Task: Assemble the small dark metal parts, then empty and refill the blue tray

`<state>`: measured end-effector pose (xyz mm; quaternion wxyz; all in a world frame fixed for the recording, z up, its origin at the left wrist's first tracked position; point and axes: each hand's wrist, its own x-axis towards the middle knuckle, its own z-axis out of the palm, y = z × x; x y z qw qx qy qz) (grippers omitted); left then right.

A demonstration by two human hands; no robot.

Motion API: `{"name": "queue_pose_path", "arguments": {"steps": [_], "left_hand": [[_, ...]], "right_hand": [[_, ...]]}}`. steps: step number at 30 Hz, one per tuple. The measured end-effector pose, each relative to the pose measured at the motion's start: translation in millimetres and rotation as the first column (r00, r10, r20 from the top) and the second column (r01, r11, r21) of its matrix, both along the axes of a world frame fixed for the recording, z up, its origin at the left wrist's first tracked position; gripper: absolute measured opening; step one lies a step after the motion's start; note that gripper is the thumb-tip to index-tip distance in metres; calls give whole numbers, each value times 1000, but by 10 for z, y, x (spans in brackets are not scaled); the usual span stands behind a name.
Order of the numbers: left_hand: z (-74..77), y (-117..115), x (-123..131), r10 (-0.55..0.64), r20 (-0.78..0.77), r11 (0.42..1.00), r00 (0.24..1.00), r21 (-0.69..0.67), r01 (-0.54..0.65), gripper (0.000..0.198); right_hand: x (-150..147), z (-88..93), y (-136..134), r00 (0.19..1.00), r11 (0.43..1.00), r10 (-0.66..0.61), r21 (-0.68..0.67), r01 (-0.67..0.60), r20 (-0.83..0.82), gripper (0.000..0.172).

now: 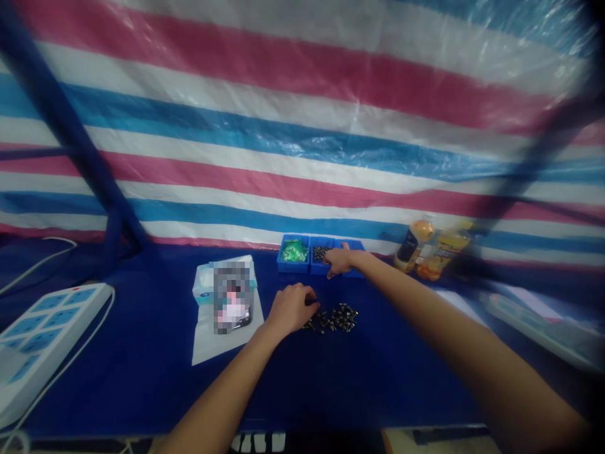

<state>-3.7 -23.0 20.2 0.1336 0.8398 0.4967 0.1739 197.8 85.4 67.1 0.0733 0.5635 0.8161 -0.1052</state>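
Left grip [290, 309] is seen curled, contents unseen, just beside the heap of small dark metal parts [334, 318] on the worktop [142, 378]; right grip [340, 260], narrowed, is held at the middle blue bin [316, 268], where some are already collected.

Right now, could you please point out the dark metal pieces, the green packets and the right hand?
Dark metal pieces [336, 318], head view, middle of the loose pile.
Green packets [293, 252], head view, middle of the packets.
Right hand [339, 261], head view, back of the hand.

The head camera looks forward and down across the table [142, 384], from just behind the left hand [290, 310] and right hand [341, 261], both reaching ahead.
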Motion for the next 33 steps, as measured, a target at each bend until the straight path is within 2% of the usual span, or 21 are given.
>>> {"name": "queue_pose_path", "arguments": {"steps": [3,10,14,19,24,29,33], "left_hand": [[-6,0,-3,-5,2,1000,1000,6,5,19],[-7,6,-3,-15,12,1000,1000,13,15,20],[7,-3,2,-6,20,1000,1000,-7,6,20],[12,-15,-2,-15,28,1000,999,-3,16,21],[4,-16,-10,-14,25,1000,1000,-1,14,21],[23,-19,-12,-15,21,1000,1000,-3,15,21],[45,-28,-7,-10,8,1000,1000,-16,10,22]], "right_hand": [[15,-16,-29,1000,999,14,36,-14,16,40],[80,-31,-105,963,949,191,214,-231,189,41],[77,-77,-163,941,931,227,227,-285,249,37],[103,-136,-222,964,934,203,261,-244,173,45],[133,-153,-247,959,887,194,380,-262,209,62],[138,-140,-248,966,900,148,375,-220,213,67],[197,-110,-226,972,908,150,365,-207,179,81]]}}
